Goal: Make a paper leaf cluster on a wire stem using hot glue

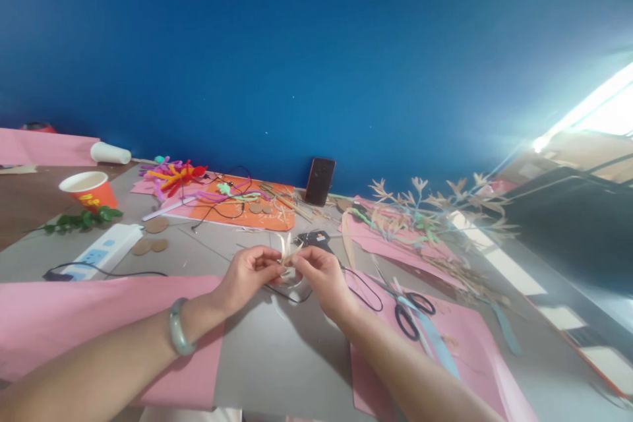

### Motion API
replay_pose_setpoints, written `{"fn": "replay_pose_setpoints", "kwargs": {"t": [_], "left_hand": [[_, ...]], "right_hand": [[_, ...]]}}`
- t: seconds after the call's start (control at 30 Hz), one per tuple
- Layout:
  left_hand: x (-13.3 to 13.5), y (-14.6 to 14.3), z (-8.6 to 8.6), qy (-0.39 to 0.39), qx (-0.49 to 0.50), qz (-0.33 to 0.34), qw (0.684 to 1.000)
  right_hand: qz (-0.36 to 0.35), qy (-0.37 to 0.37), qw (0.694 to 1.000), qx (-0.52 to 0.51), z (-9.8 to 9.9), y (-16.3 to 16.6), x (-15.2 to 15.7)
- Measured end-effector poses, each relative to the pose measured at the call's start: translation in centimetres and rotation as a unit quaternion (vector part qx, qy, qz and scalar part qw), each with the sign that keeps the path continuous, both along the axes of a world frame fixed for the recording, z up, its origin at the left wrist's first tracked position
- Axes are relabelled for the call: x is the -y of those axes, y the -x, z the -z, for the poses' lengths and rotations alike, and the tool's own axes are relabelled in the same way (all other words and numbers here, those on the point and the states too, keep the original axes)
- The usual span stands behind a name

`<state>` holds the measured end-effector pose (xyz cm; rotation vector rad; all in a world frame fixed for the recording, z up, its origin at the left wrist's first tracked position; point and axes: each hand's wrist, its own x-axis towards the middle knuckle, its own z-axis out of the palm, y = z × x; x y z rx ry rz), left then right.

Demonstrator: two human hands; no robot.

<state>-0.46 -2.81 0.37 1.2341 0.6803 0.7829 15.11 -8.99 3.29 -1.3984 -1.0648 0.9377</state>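
My left hand (pixel 247 270) and right hand (pixel 319 270) pinch a half-shaped straw piece (pixel 288 256) between fingertips, finished sprigs (pixel 425 211) beyond-right, loose straw (pixel 291 201) beyond unused.

- Before us on the table (pixel 277 369): our left hand (pixel 247 275) and right hand (pixel 324 277), pinching straw strips (pixel 288 254) between them.
- Right of our hands: scissors (pixel 413 313).
- Behind: glue gun (pixel 314 239), phone (pixel 320 181) against the wall (pixel 316 46).
- Far left: paper cup (pixel 90 190), power strip (pixel 101 250).
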Motion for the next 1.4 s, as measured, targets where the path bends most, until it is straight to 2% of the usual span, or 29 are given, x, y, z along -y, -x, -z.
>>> {"fn": "replay_pose_setpoints", "kwargs": {"t": [0.37,0.93,1.4], "left_hand": [[0.07,0.03,-0.30,-0.056,-0.043,-0.010,0.997],[0.05,-0.02,-0.17,-0.046,-0.065,-0.008,0.997],[0.26,0.17,-0.10,-0.114,-0.138,-0.034,0.983]], "right_hand": [[0.001,0.004,1.000,-0.016,0.21,0.13,-0.07],[0.006,0.012,1.000,-0.004,0.49,0.10,-0.34],[0.010,0.015,1.000,-0.006,0.52,0.16,-0.34]]}}
